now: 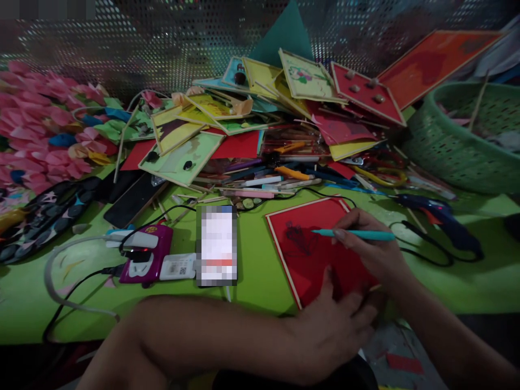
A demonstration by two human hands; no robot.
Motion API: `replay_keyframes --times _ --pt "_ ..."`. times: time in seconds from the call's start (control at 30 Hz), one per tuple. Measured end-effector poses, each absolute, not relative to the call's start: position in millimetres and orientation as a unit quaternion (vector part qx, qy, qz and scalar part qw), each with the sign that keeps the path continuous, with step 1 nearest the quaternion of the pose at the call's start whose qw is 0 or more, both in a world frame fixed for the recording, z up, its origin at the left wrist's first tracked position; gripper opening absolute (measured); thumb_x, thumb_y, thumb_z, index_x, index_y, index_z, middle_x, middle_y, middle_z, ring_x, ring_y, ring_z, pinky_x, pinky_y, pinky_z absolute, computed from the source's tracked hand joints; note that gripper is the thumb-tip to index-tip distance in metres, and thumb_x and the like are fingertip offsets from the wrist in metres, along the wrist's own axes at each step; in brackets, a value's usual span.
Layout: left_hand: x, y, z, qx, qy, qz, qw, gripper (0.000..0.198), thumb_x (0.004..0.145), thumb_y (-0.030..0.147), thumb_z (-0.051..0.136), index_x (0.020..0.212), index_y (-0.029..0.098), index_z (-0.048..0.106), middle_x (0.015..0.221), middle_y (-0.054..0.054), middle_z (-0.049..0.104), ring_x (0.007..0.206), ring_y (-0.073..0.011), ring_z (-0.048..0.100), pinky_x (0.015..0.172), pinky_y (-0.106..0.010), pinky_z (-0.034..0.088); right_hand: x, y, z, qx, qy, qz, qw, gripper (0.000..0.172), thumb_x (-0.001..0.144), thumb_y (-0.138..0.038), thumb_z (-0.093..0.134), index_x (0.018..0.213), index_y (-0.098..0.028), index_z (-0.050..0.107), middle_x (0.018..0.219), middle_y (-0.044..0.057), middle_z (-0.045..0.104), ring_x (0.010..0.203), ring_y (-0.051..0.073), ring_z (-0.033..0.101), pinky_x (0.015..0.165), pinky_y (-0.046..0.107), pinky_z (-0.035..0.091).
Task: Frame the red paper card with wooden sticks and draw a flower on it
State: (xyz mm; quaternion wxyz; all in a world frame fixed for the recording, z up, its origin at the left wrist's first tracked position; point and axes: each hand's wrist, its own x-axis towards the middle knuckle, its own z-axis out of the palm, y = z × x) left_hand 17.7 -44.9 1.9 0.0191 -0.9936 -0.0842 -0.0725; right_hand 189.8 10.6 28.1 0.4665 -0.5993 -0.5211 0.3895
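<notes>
The right hand [369,249] had the pen [376,235] pinched between thumb and fingers, its tip at or just above the board [311,271], beside a dark line drawing [299,236]. The left hand [339,325], holding nothing, lay palm down with fingers spread over the board's near edge, one forearm reaching across from the side. That red board, edged with pale strips, sat tilted on the green counter [254,300], right in front of the person. Beside it I could see a lit phone [216,246], its screen blurred, and then a purple power strip [154,246] with cables plugged in. Over to the right lay a blue glue gun [442,214], near a green basket [459,141]. Framed pictures [309,78] were heaped at the back, and pink paper flowers [44,130] crowded the left.
</notes>
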Motion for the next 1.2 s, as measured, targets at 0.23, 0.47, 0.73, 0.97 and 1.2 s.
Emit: replay_keyframes --times 0.23,0.47,0.73,0.97,1.2 --pt "19 -45 -4 -0.994 -0.079 -0.07 -0.001 0.043 0.098 0.023 0.039 0.133 0.033 0.062 0.16 -0.003 0.04 0.148 -0.0325 0.031 0.106 -0.071 0.035 209 15 38 -0.535 -0.337 0.343 0.695 0.02 0.068 -0.026 0.083 0.073 -0.02 0.065 0.059 -0.004 0.061 0.051 0.01 0.058 0.05 0.021 0.044" --pt "16 -45 2 -0.993 -0.09 -0.079 0.002 0.048 0.098 0.025 0.039 0.143 0.034 0.052 0.157 -0.007 0.043 0.14 -0.0313 0.04 0.102 -0.07 0.036 221 21 40 -0.497 -0.285 0.321 0.755 0.014 0.066 -0.021 0.079 0.073 -0.019 0.067 0.064 -0.005 0.057 0.05 0.008 0.055 0.053 0.022 0.048" --pt "19 -34 8 -0.993 -0.095 -0.072 0.008 0.054 0.1 0.03 0.04 0.154 0.034 0.037 0.164 -0.011 0.031 0.148 -0.0325 0.03 0.108 -0.063 0.031 218 20 41 -0.507 -0.31 0.351 0.723 0.013 0.067 -0.022 0.079 0.079 -0.021 0.074 0.071 -0.002 0.062 0.059 0.009 0.057 0.054 0.021 0.044" --pt "20 -26 13 -0.989 -0.136 -0.044 -0.025 0.066 0.096 0.053 0.048 0.154 0.025 0.036 0.163 -0.023 0.03 0.15 -0.0377 0.028 0.109 -0.067 0.027 221 19 41 -0.522 -0.348 0.397 0.67 0.012 0.075 -0.025 0.077 0.087 -0.023 0.077 0.078 0.001 0.066 0.07 0.014 0.06 0.063 0.027 0.044" --pt "21 -29 11 -0.987 -0.152 -0.05 -0.01 0.062 0.094 0.05 0.054 0.15 0.023 0.044 0.16 -0.023 0.037 0.148 -0.0381 0.035 0.107 -0.067 0.032 225 36 61 -0.546 -0.414 0.397 0.61 0.014 0.07 -0.029 0.08 0.078 -0.02 0.074 0.071 0.0 0.065 0.064 0.013 0.059 0.057 0.027 0.039"
